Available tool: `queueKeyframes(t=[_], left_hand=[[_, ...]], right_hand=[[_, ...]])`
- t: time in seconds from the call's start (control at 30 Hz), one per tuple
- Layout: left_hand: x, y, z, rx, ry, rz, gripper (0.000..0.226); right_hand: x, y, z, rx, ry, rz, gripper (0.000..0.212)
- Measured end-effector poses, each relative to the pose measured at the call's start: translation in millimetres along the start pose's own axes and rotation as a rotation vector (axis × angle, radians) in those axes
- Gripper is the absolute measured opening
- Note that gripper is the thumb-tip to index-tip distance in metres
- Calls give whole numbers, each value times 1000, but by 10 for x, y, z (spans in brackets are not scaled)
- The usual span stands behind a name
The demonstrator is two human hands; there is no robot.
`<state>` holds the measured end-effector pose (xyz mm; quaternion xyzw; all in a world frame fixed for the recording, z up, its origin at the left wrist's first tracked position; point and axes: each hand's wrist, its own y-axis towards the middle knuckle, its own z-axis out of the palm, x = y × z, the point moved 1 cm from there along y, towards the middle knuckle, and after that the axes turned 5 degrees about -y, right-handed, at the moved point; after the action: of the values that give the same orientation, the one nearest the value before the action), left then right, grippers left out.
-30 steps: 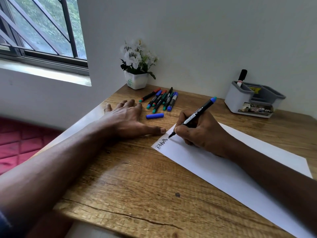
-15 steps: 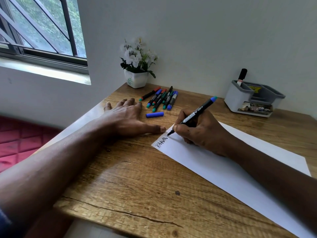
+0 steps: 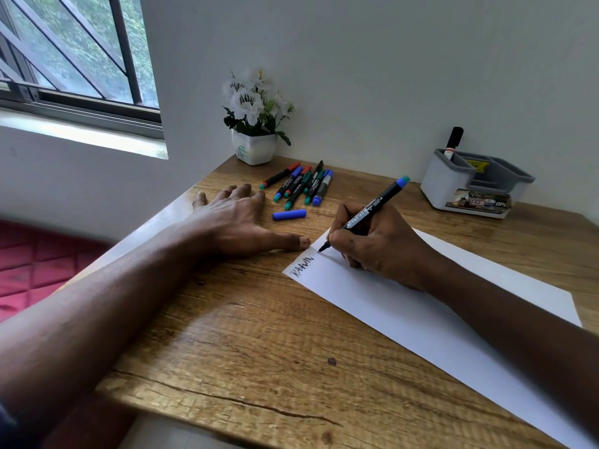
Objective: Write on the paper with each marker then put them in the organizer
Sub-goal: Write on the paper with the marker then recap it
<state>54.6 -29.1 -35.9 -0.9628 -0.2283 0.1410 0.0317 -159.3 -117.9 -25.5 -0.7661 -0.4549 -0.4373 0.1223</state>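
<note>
My right hand grips a black marker with a blue end, its tip on the white paper near the paper's far left corner, just past dark handwritten letters. My left hand lies flat on the wooden desk, thumb tip touching the paper's corner. A loose blue cap lies beyond the thumb. Several capped markers lie bunched behind it. The grey organizer stands at the far right by the wall, with one black marker upright in it.
A white pot of white flowers stands in the desk's far left corner by the wall. The desk's left edge drops to a red cushioned seat under a window. A crack runs along the desk's near edge.
The marker tip has shifted slightly to the right along the written line, adding strokes. My left hand has stayed flat in place.
</note>
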Motion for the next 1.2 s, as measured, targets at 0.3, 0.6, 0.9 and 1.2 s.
queueKeyframes(t=[0.3,0.6,0.9,1.2], left_hand=[[-6,-21,2,-8,-8,1,143],[-16,-16,-17,2,-4,-1,135],[-24,-21,-17,10,-9,-9,141],[-17,-29,-18,11,-16,-7,146]], right_hand=[[-8,6,8,-42,18,10,9],[12,-4,16,-22,-19,2,13],[7,-9,19,-51,7,20,12],[15,-1,31,-64,-52,3,17]])
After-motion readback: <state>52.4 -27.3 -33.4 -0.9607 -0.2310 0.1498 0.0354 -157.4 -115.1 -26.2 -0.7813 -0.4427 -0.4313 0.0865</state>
